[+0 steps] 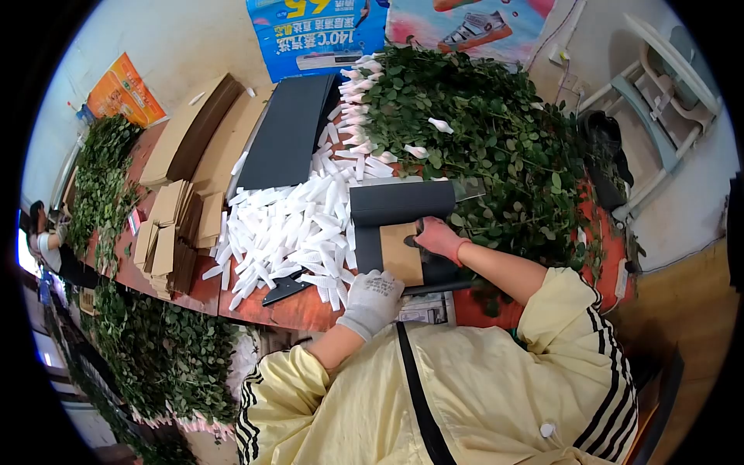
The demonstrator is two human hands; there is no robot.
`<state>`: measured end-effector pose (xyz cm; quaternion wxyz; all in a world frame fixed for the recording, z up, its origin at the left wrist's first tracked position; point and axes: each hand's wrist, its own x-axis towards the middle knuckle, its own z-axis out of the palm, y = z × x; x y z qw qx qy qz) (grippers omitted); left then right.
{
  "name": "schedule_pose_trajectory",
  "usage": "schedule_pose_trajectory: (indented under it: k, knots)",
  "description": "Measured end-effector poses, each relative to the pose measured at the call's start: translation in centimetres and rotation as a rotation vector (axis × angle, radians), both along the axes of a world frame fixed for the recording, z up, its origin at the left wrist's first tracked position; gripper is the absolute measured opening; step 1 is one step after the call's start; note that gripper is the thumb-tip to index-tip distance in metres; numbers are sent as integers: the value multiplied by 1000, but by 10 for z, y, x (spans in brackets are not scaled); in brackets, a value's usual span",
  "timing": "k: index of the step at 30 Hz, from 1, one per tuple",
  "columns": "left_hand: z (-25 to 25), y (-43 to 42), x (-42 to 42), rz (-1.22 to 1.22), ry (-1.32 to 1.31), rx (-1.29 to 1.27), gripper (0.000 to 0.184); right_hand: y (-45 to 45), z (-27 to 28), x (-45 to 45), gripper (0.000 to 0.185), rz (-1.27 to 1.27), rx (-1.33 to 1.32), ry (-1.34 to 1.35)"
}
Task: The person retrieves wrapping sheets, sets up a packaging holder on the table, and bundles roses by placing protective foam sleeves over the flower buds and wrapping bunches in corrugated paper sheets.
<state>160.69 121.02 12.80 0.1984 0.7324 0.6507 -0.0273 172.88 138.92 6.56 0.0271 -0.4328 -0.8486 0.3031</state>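
In front of me a brown cardboard piece [400, 260] lies on a black sheet [368, 246], whose far part is rolled or folded over into a black flap [403, 201]. My left hand [372, 301], in a whitish knit glove, is closed at the near left corner of the cardboard; its fingertips are partly hidden. My right hand [442, 240], in a pink glove with dark fingertips, pinches the cardboard's right edge. White mesh sleeves [294, 225] are heaped to the left, close to my left hand.
Leafy rose stems [480, 147] with white-sleeved heads pile up at the right. Black sheets [288, 132] and flat cardboard [190, 132] are stacked at the back left, near folded cardboard pieces [168, 236]. A chair [659, 116] stands far right. Another person [54, 248] is at far left.
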Motion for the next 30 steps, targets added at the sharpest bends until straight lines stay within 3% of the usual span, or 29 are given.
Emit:
schedule_pose_trajectory:
  k: [3,5,7,10,14,16,18,19,20,21,22,23,27,29,30]
  knots:
    - [-8,-1,-5,-56,-36,176,32,-15,0,-11,36,-10,-120,38]
    - [-14,2,-5,-54,-44,137,33,-14,-8,-12,32,37,-5,18]
    - [-17,5,-7,-36,-83,27,34,-21,29,-14,21,-93,-487,109]
    - [-13,6,-7,-40,-110,28,33,-14,1,-12,23,-40,-361,122]
    - [-10,14,-12,-62,-143,-78,40,-20,14,-13,30,-57,-291,59]
    - [-2,27,-15,-178,-135,-285,45,-17,22,-17,29,333,448,-244]
    - [-4,29,-15,-196,-103,-295,45,-23,24,-20,34,555,664,-69]
    - [-5,33,-13,-215,-80,-313,45,-31,30,-25,28,722,635,-284]
    - [-5,34,-11,-219,-79,-304,44,-39,24,-21,25,817,619,-183]
    - [-7,33,-11,-226,-78,-297,43,-40,21,-28,27,848,407,-383]
    - [-22,29,-13,-230,-112,-226,41,-36,37,-27,32,931,345,-371]
    - [-37,27,-14,-229,-152,-159,39,-32,71,-24,31,903,251,-367]
    - [-40,26,-15,-297,-51,-74,33,37,159,-31,23,487,158,181]
    - [-32,26,-16,-293,-66,-88,33,107,159,-31,22,125,333,420]
    - [-38,26,-17,-294,-76,-88,33,147,150,-29,21,7,381,293]
